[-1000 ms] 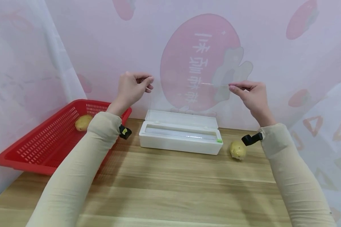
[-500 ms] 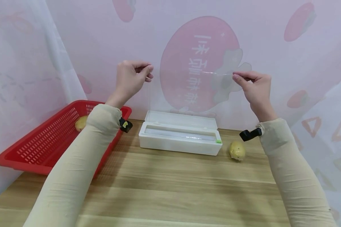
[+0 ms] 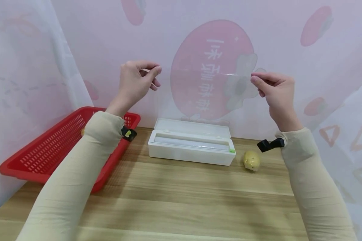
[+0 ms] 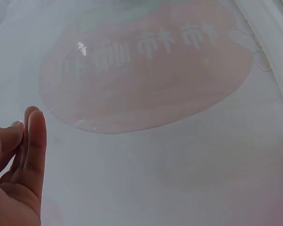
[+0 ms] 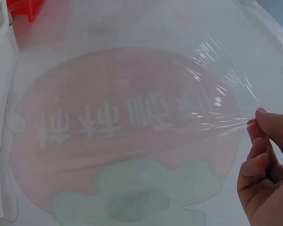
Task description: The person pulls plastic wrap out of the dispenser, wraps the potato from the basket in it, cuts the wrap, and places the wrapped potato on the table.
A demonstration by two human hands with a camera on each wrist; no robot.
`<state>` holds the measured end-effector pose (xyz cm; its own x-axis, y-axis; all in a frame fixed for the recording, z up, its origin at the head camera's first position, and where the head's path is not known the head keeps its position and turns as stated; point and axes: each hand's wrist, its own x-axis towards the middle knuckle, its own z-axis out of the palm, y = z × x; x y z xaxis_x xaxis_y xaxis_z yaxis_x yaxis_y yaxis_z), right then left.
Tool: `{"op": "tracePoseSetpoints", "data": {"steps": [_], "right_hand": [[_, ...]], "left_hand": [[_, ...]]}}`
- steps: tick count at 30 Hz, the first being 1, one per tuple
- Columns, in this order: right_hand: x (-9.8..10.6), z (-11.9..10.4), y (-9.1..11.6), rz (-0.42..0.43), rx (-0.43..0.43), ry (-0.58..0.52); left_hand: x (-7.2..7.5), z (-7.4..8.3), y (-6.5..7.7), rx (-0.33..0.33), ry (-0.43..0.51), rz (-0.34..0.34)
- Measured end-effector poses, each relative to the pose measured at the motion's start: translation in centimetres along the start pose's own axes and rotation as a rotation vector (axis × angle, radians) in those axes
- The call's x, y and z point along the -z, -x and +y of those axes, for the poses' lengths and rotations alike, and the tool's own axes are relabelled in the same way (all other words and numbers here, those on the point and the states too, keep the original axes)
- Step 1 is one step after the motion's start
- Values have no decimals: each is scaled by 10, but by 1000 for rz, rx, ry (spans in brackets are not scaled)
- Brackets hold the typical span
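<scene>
Spanning the gap between 2 raised hands, clear film (image 5: 226,117) hangs before a printed backdrop (image 3: 108,43). The left hand (image 3: 135,78) and the right hand (image 3: 279,92) stand well apart, probably so that the sheet is spread and does not cling to itself; their height presumably lifts it clear of the table (image 3: 181,201). In each hand the thumb presses against the fingers with no visible gap at the tips, a grip closed to a pinch. At the right fingertips, creases fan out from the pinched film, a likely sign of tension. The left pinch is harder to read, as the film is nearly invisible there, but its place at the sheet's opposite end suggests that it has hold of a corner.

Relative to the grip, the film lies between the hands, its upper edge running nearly level from pinch to pinch and its body hanging below. Whether the lower edge joins the white box (image 3: 190,155) cannot be told. The box stands on the table lower in the head view, its lid (image 3: 191,128) tipped back, probably for access to the roll (image 3: 190,143) inside. A yellow potato (image 3: 251,160) rests just beside the box's right end; to the left stands a red basket (image 3: 33,164), containing a yellow item (image 3: 82,132) largely hidden by the left sleeve (image 3: 69,170).
</scene>
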<state>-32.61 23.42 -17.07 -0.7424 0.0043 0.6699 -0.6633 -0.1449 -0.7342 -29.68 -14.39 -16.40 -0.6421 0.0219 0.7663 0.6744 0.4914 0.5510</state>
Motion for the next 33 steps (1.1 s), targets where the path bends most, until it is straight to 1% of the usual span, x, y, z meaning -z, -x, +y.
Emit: {"op": "tracePoseSetpoints", "data": {"steps": [5, 9, 11, 13, 16, 18, 20, 23, 25, 27, 30, 32, 33], "right_hand": [[3, -9, 11, -79, -21, -48], [2, -17, 19, -142, -53, -72], [2, -21, 25, -179, -76, -73], [4, -25, 33, -229, -111, -76], [9, -26, 51, -322, -181, -87], [14, -23, 67, -386, -250, -105], [19, -18, 83, -443, -311, -136], [25, -9, 104, -523, -374, -193], [28, -3, 117, -570, -404, -203], [32, 3, 130, -624, -424, -169], [36, 16, 152, -705, -478, -82], [36, 25, 167, -751, -511, -25], [35, 30, 174, -765, -541, 4]], "left_hand": [[13, 6, 12, 11, 26, -64], [25, 10, 23, 5, -3, -110], [30, 13, 30, 0, -12, -131], [35, 16, 40, 2, 15, -154], [37, 24, 62, 16, 107, -179], [37, 26, 79, 32, 175, -202], [35, 22, 96, 39, 234, -230], [33, 10, 121, 55, 269, -295], [31, 3, 137, 58, 275, -345], [29, -1, 153, 56, 256, -407], [22, -11, 178, 51, 217, -517], [17, -20, 193, 40, 167, -599], [14, -25, 200, 40, 139, -638]]}}
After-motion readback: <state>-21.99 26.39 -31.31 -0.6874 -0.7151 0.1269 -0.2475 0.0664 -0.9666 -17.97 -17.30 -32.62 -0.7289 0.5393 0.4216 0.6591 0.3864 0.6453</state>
